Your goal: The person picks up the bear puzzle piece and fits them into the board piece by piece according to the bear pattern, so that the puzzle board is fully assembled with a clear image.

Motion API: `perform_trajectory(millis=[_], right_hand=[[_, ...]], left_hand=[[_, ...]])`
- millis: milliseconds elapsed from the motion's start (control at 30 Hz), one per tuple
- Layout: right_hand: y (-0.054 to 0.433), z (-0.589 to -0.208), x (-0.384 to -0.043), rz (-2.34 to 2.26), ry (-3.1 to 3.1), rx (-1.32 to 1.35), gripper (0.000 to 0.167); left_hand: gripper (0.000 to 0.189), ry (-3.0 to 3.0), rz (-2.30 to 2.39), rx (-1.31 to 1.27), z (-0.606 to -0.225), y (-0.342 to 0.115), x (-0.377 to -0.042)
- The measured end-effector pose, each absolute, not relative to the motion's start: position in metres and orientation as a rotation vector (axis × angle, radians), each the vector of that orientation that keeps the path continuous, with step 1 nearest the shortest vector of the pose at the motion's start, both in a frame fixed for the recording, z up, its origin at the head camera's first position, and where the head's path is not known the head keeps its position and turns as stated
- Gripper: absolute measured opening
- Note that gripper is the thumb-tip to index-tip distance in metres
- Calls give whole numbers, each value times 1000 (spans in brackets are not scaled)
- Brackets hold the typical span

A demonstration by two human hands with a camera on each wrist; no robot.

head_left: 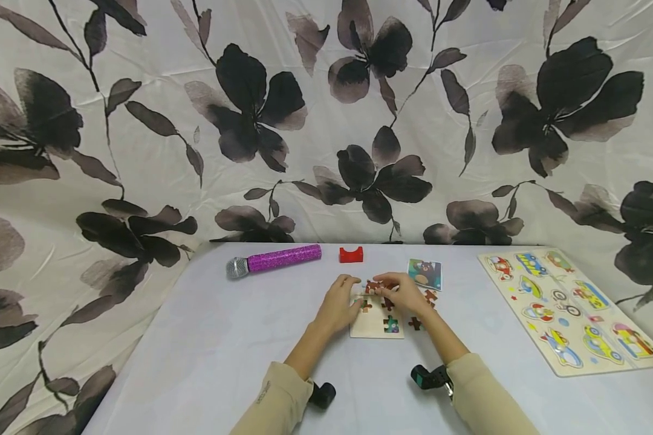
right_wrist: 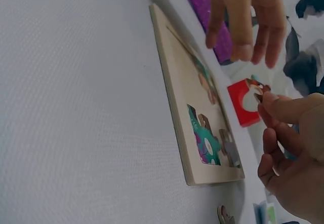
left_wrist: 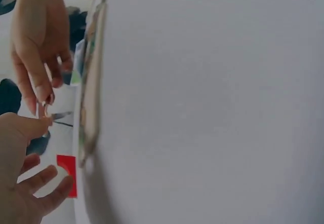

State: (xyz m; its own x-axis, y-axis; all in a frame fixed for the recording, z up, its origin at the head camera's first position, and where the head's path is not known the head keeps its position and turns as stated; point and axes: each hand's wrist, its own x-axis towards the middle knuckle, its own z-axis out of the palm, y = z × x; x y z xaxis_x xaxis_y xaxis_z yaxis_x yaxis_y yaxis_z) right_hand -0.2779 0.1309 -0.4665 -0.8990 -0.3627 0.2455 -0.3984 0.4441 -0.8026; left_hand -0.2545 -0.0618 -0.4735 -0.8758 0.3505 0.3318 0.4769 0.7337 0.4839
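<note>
My right hand (head_left: pixel 405 294) pinches a small puzzle piece (right_wrist: pixel 259 88) between thumb and fingertips above the far part of a wooden puzzle board (head_left: pixel 361 331). My left hand (head_left: pixel 336 307) is at the board's left side, fingers loosely bent. In the right wrist view its fingertips (right_wrist: pixel 242 52) hang apart from the piece. A green and purple piece (right_wrist: pixel 206 142) lies in the board's near right corner. Brown pieces (head_left: pixel 366 307) lie farther up on it. The hands partly cover the board's far part.
Loose puzzle pieces (head_left: pixel 415 324) lie right of the board, below a picture card (head_left: pixel 425 275). A red stand (head_left: pixel 350 255) and a purple glitter microphone (head_left: pixel 283 258) lie at the back. A large vehicle puzzle board (head_left: pixel 574 311) lies at the right.
</note>
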Motion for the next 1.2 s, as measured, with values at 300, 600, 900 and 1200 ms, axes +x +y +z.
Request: perform_trajectory(millis=[300,600,900,1200], right_hand=[[138,-470,-280,1713,-2608,639,32],[146,-480,-279,1668,-2627,442,33],[162,-485,-268,1117,-2726,805,30],[157,-480,-263,900,-2843,797,21]], left_hand=[[32,-2814,-824,-698,-463,-45,-280],[30,-2798,-893,-762,-466,-39,-292],[31,-2912,-719,-754,-470,-35,-280],[30,-2864,-689,-811,-477,-40,-268]])
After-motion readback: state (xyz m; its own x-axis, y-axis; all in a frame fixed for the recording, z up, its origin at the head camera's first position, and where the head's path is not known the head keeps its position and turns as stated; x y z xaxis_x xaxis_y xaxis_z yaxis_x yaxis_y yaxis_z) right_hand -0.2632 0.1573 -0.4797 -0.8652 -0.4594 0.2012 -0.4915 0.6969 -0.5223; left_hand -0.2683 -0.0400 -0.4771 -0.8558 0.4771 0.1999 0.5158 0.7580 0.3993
